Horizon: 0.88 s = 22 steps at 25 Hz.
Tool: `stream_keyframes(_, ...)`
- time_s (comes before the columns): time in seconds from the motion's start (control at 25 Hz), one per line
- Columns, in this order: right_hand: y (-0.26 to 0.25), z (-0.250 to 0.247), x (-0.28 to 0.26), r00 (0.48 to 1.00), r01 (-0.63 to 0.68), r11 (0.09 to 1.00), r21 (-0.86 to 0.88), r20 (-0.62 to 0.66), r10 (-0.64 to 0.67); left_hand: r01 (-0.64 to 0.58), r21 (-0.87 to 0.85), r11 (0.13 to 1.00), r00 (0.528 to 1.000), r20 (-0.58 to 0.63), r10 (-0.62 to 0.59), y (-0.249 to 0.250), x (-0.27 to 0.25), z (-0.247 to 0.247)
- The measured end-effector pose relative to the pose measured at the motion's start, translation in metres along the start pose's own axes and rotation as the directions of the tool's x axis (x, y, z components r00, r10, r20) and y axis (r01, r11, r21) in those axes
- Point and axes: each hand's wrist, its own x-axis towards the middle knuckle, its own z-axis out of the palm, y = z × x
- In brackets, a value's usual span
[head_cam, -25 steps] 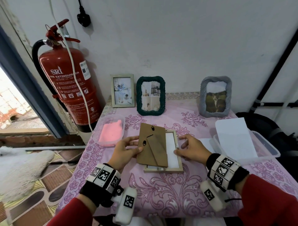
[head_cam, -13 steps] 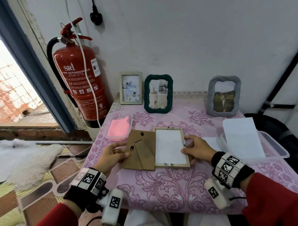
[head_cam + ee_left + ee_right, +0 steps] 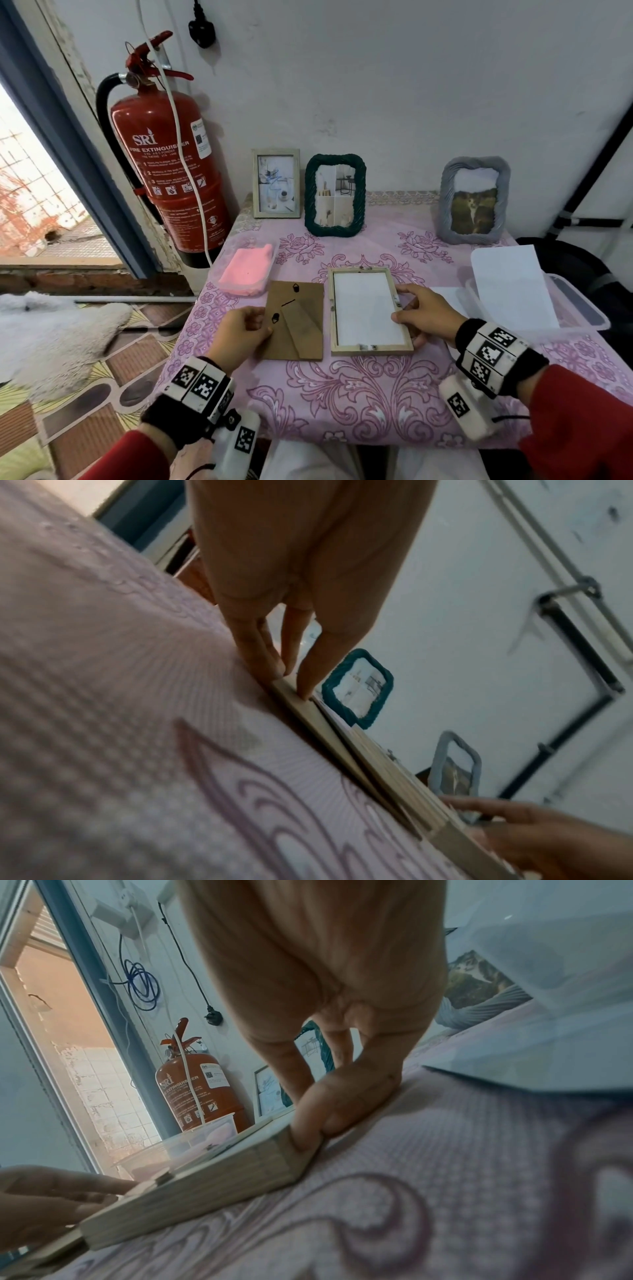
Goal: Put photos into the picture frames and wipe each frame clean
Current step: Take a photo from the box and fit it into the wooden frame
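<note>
On the near half of the desk [image 3: 342, 404], the left hand [image 3: 239, 330] pinches the left edge of the brown backing board [image 3: 301, 322], thumb on top and fingers curled beneath it; the board lies flat with its stand flap facing up. Its right edge sits just beside the wooden frame [image 3: 370, 349], which lies face down with a white sheet showing inside it. The right hand [image 3: 423, 317] grips that frame's right rail, thumb over the top edge and fingers curled against the outer side, as the right wrist view shows at the near corner. Bare cloth lies open in front of both pieces, towards the person. A pink cloth [image 3: 246, 272] in a clear tub sits just behind the board; a clear container [image 3: 582, 308] holding white paper [image 3: 510, 284] stands to the right of the frame. Three filled frames stand upright along the wall: a pale one [image 3: 276, 183], a green one [image 3: 335, 195] and a grey one [image 3: 474, 200]. A second ago the board lay over the frame's left half; it has since slid off to the left, so the whole white sheet is uncovered.
</note>
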Motion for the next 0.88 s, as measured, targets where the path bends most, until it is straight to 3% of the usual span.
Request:
stream_keyframes(0.12,0.0,0.0,-0.001,1.0,0.002,1.0,0.01,0.002,-0.002,-0.042,0.264,0.964,0.999,-0.003,0.044,0.005,0.0,0.002)
stream_keyframes(0.28,0.0,-0.001,-0.001,1.0,0.007,1.0,0.014,0.005,-0.007,-0.239,0.342,0.909,0.969,0.021,0.247,0.023,-0.004,0.011)
stream_keyframes(0.48,-0.001,0.0,-0.003,0.999,0.035,0.999,-0.001,0.002,-0.035,-0.481,0.41,0.775,0.874,0.285,0.393,0.061,0.013,0.037)
stream_keyframes(0.68,0.002,0.0,-0.003,0.999,0.048,0.999,0.0,0.003,-0.048,-0.612,0.6,0.515,0.778,0.572,0.259,0.078,0.045,0.063)
stream_keyframes(0.88,0.002,-0.001,-0.003,0.996,0.086,0.995,-0.04,-0.005,-0.086,-0.656,0.667,0.353,0.733,0.674,0.088,0.073,0.062,0.068)
